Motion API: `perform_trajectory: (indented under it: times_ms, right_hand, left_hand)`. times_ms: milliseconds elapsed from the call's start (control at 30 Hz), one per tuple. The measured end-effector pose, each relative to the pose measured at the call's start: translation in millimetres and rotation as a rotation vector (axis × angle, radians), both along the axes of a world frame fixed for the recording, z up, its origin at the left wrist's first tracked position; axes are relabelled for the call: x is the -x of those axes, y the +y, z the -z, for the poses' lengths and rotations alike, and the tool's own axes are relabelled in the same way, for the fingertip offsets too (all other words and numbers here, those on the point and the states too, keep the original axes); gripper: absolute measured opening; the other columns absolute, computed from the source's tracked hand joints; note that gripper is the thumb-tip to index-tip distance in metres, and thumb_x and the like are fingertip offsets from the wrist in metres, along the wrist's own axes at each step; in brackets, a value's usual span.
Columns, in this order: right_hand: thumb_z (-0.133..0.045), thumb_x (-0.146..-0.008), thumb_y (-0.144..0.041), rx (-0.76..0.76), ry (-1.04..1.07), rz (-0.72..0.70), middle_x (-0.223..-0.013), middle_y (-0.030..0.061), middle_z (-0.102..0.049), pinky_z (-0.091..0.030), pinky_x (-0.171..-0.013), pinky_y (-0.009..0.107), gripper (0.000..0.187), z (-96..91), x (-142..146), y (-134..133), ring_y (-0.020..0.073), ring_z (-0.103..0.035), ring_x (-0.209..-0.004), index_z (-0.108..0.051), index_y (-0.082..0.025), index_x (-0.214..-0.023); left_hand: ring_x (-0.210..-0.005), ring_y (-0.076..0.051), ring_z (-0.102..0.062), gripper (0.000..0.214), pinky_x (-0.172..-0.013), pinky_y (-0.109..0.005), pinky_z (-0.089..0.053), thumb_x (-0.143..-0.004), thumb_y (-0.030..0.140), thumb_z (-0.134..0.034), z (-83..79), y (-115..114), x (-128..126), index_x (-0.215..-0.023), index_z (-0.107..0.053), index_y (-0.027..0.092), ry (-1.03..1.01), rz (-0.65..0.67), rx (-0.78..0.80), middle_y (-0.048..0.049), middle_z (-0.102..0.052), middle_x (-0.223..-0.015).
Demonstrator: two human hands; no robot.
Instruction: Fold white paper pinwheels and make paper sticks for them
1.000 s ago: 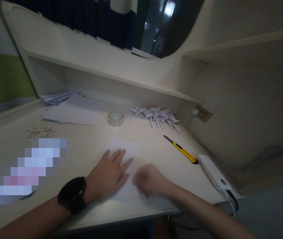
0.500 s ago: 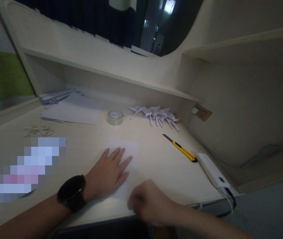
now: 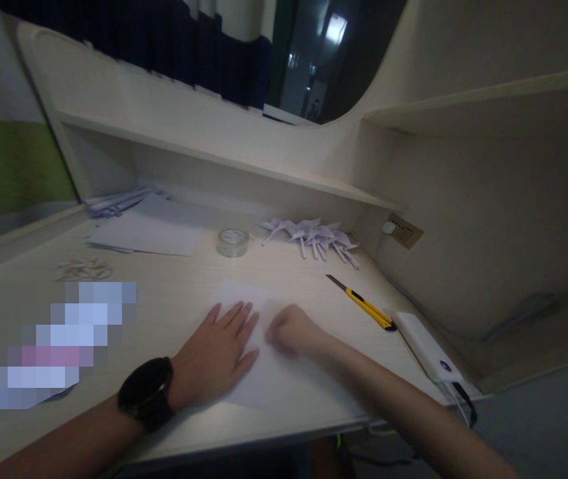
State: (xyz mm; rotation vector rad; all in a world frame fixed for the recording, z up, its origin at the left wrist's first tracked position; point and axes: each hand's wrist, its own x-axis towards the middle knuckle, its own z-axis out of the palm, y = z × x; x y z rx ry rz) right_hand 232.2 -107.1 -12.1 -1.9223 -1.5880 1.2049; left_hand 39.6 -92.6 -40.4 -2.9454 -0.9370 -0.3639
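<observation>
A white sheet of paper (image 3: pixel 247 392) lies flat on the desk in front of me. My left hand (image 3: pixel 217 352), with a black watch on its wrist, presses flat on the sheet, fingers stretched out. At the sheet's right edge is my right hand (image 3: pixel 296 330), curled into a fist and somewhat blurred. Nothing shows in its fingers, and whether the knuckles touch the paper is hard to make out. Beyond the hands stands a roll of clear tape (image 3: pixel 233 243). To the right, a yellow utility knife (image 3: pixel 370 309) rests with its blade out.
Several folded paper pinwheels (image 3: pixel 314 233) lie at the back of the desk. A stack of white paper (image 3: pixel 149 226) sits back left, near a small pile of thin pale pieces (image 3: pixel 84 269). A white power strip (image 3: pixel 424 342) with cables runs along the right side. A blurred-out patch covers the left.
My right hand has moved up and away from me along the paper's right edge, still in a fist. My left hand stays flat on the sheet. The view has shifted slightly.
</observation>
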Motion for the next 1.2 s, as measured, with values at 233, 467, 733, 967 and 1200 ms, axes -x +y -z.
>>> perform_trajectory:
  times_ms: [233,467,733,967,1200]
  right_hand:
    - [-0.054,-0.062,-0.01,-0.157,-0.151,0.178,-0.037,-0.0014,-0.052,-0.035,-0.035,0.019,0.013,10.8,-33.9,68.9,0.0089,-0.045,-0.031,-0.057,-0.013,-0.05]
    - [-0.048,-0.075,-0.015,-0.355,-0.389,0.182,-0.063,0.0097,-0.069,-0.042,-0.054,0.021,0.021,5.9,-43.3,82.5,0.0137,-0.061,-0.054,-0.068,-0.011,-0.071]
    - [-0.05,-0.081,-0.022,-0.488,-0.565,-0.085,-0.091,0.0113,-0.071,-0.038,-0.073,0.024,0.023,-3.4,-27.7,70.4,0.0192,-0.063,-0.086,-0.071,-0.015,-0.079]
    - [-0.056,-0.08,-0.027,-0.483,-0.525,-0.14,-0.087,0.009,-0.071,-0.038,-0.07,0.024,0.02,2.5,-26.0,76.4,0.0178,-0.062,-0.08,-0.071,-0.015,-0.086]
    - [-0.064,-0.072,-0.028,-0.519,-0.292,-0.069,-0.07,0.0033,-0.065,-0.038,-0.059,0.022,0.014,13.9,-39.1,87.8,0.0135,-0.057,-0.065,-0.065,-0.014,-0.073]
  left_hand:
    - [-0.134,-0.032,-0.031,0.057,-0.107,-0.054,-0.019,-0.092,0.045,-0.032,-0.6,-1.1,-0.3,-0.139,-0.038,0.011,-0.006,-0.017,0.004,-0.0176,-0.036,-0.145]
    - [-0.129,-0.033,-0.036,0.058,-0.105,-0.054,-0.024,-0.09,0.046,-0.037,-3.1,1.6,-1.2,-0.136,-0.042,0.012,-0.031,-0.025,-0.009,-0.0181,-0.042,-0.141]
    - [-0.131,-0.034,-0.034,0.059,-0.107,-0.054,-0.023,-0.09,0.048,-0.035,8.0,5.4,-4.5,-0.136,-0.042,0.012,-0.032,-0.022,-0.042,-0.0182,-0.041,-0.142]
    - [-0.131,-0.034,-0.034,0.061,-0.107,-0.054,-0.022,-0.089,0.052,-0.036,7.4,4.9,-5.2,-0.136,-0.042,0.012,-0.032,-0.046,-0.019,-0.0179,-0.041,-0.142]
    - [-0.133,-0.034,-0.031,0.06,-0.107,-0.054,-0.023,-0.088,0.052,-0.039,5.9,9.6,-4.4,-0.135,-0.042,0.015,-0.097,-0.064,-0.026,-0.0163,-0.039,-0.144]
